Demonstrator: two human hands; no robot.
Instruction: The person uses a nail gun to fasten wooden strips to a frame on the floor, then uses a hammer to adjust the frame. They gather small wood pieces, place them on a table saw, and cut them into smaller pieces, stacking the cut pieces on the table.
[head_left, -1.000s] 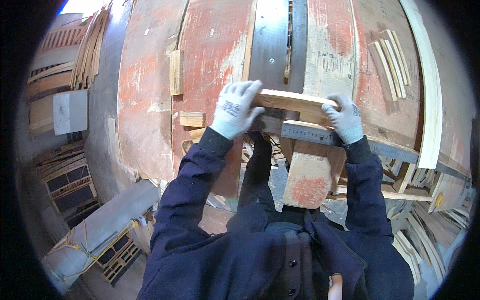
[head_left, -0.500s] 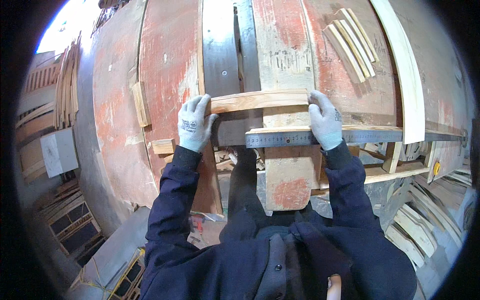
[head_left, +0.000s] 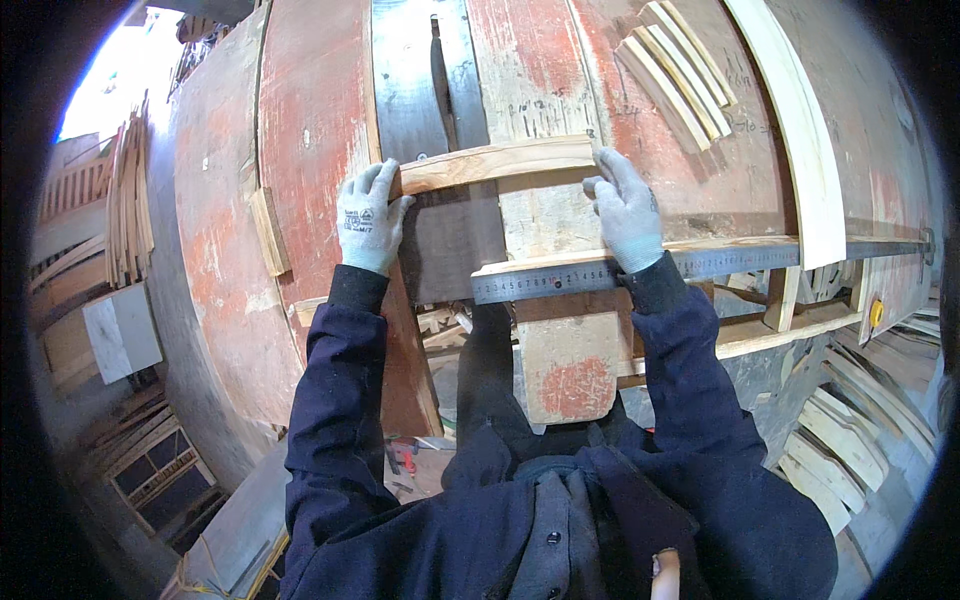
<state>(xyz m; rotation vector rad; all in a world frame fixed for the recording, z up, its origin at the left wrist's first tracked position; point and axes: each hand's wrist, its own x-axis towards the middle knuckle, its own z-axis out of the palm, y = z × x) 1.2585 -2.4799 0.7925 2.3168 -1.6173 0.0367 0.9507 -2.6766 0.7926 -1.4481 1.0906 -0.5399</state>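
Observation:
Gripped by its two ends, a slightly curved wooden strip point(head_left: 495, 164) spans between my hands over the worktable point(head_left: 320, 110). My gloved left hand point(head_left: 371, 218) closes on its left end, above the dark metal plate point(head_left: 452, 235) set in the tabletop. At the other end my gloved right hand point(head_left: 627, 210) pinches the strip between thumb and fingers. Nearer to me lies a long metal ruler point(head_left: 560, 282), along a pale wooden strip, under my right wrist. Whether the held strip touches the tabletop I cannot tell.
Several curved wooden strips point(head_left: 680, 75) lie together at the far right. A long pale board point(head_left: 795, 130) crosses the right side. One short wood block point(head_left: 270, 232) sits at the left. Cut pieces point(head_left: 835, 450) are stacked below right, and a red tool point(head_left: 405, 462) is low near my left sleeve.
Both hands have carried the wooden strip farther from me across the table, away from the ruler. The whole view has shifted a little, too.

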